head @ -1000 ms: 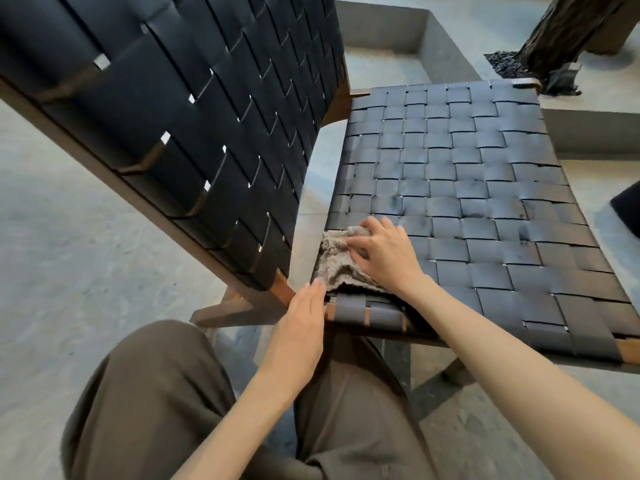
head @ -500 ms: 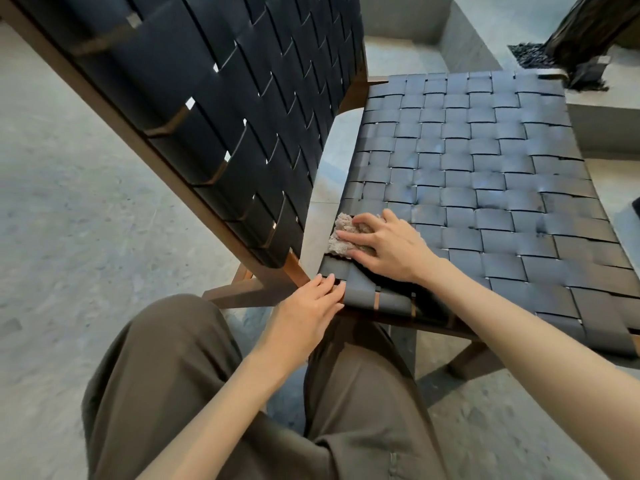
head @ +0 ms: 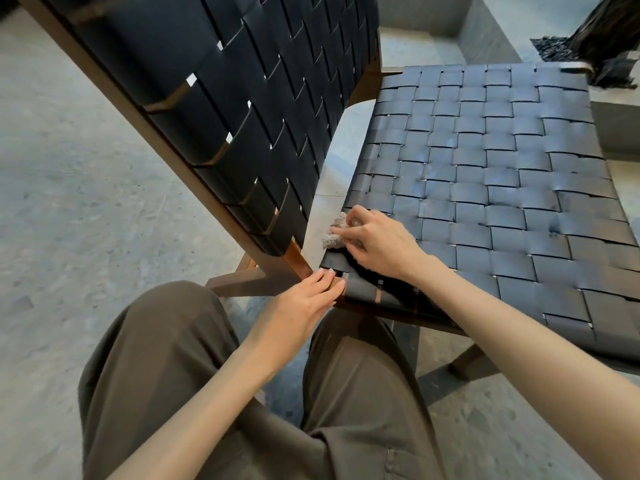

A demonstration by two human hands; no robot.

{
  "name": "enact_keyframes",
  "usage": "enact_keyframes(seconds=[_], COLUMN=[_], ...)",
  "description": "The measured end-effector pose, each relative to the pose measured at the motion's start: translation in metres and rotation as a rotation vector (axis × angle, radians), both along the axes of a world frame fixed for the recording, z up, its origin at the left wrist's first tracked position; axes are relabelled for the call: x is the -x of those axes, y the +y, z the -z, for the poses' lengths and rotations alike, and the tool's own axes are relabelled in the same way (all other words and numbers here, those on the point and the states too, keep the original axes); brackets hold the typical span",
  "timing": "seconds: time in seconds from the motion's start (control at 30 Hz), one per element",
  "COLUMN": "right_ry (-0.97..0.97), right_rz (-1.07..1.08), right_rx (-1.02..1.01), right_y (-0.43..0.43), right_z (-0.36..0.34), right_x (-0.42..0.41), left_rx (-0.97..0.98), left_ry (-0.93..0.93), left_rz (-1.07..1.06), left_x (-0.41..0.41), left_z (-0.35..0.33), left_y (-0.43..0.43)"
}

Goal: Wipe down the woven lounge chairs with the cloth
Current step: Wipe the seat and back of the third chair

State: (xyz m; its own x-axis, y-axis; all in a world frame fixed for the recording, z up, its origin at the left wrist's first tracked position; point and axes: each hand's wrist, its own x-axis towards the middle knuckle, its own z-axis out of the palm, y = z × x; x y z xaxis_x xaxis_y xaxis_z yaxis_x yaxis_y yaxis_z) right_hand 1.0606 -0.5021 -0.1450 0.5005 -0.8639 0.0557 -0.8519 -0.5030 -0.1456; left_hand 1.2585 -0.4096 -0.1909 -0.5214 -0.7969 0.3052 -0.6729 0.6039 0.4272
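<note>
A lounge chair with a wooden frame has a black woven seat (head: 485,174) and a tilted black woven backrest (head: 242,109). At the seat's near left corner my right hand (head: 377,240) grips a bunched grey-beige cloth (head: 335,233) and presses it onto the straps. Most of the cloth is hidden under my fingers. My left hand (head: 301,303) rests with straight fingers on the seat's wooden front rail at the same corner, just below the cloth.
My knees in brown trousers (head: 194,368) are right in front of the chair. Grey concrete floor (head: 69,202) stretches to the left. A concrete ledge (head: 485,32) and a dark trunk-like object (head: 609,32) stand behind the seat at the upper right.
My right hand has bunched the cloth smaller and moved it toward the seat's left edge. My left hand slid up onto the front rail. The view has drawn closer.
</note>
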Motion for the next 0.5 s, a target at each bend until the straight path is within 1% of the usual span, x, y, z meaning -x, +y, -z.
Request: enact_keyframes(seconds=[0.07, 0.13, 0.2, 0.23, 0.3, 0.4, 0.5], right_ry=[0.043, 0.028, 0.031, 0.053, 0.059, 0.017, -0.031], right_rz=[-0.009, 0.141, 0.315, 0.342, 0.285, 0.158, -0.024], right_rx=[0.046, 0.092, 0.09, 0.079, 0.024, -0.043, -0.113], right_y=[-0.016, -0.036, -0.045, -0.045, -0.034, -0.011, 0.013], right_z=[0.001, 0.004, 0.01, 0.013, 0.012, 0.006, -0.003], right_x=[0.005, 0.007, 0.002, -0.003, -0.012, -0.013, -0.011], left_rx=[-0.056, -0.062, -0.085, -0.094, -0.094, -0.083, -0.07], left_ry=[0.048, 0.05, 0.081, 0.098, 0.113, 0.114, 0.103], left_rz=[0.0, -0.008, -0.014, -0.016, -0.012, -0.011, -0.014], left_x=[-0.002, -0.003, -0.002, -0.001, 0.0, -0.001, -0.001], left_z=[0.001, 0.003, 0.002, 0.001, 0.0, -0.001, 0.0], left_y=[-0.001, -0.001, 0.001, 0.001, 0.0, 0.0, 0.001])
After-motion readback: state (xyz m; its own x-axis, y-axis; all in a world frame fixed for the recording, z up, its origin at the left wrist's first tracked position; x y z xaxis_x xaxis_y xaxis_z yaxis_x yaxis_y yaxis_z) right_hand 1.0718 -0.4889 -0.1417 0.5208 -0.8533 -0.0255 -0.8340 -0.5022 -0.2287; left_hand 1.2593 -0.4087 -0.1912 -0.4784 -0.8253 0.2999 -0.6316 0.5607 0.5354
